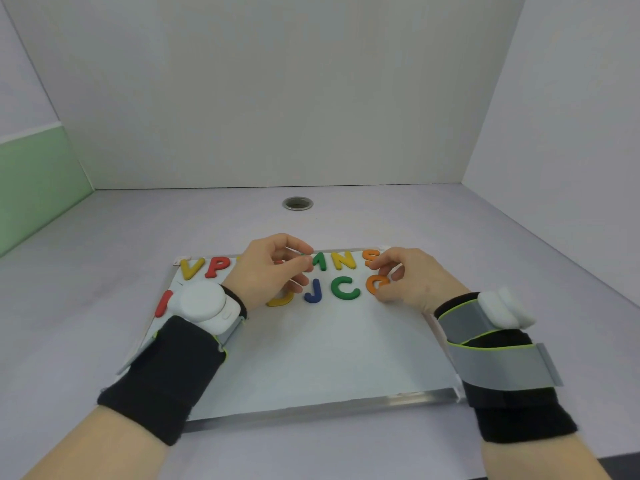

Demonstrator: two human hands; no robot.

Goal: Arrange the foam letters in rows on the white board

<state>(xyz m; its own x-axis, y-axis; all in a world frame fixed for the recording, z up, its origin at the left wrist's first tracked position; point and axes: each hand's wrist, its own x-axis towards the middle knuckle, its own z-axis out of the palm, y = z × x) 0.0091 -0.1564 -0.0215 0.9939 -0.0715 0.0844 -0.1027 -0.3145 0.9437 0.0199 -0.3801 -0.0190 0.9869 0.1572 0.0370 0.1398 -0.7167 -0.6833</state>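
Observation:
The white board [311,358] lies flat on the table. Its far row holds a yellow V [192,267], a red P [214,266], a green M [318,260], a yellow N [344,260] and an orange S [371,257]. The second row shows a red I [162,304], a yellow letter [280,299] partly hidden, a blue J [313,291], a green C [344,289] and an orange letter [375,284]. My left hand [273,268] hovers over the far row, fingertips pinched beside the M. My right hand [405,275] pinches the orange letter at the second row's right end.
A round metal grommet hole [297,203] sits in the table beyond the board. White partition walls enclose the back and right; a green panel [34,181] stands at the left. Both wrists wear black bands with white sensors.

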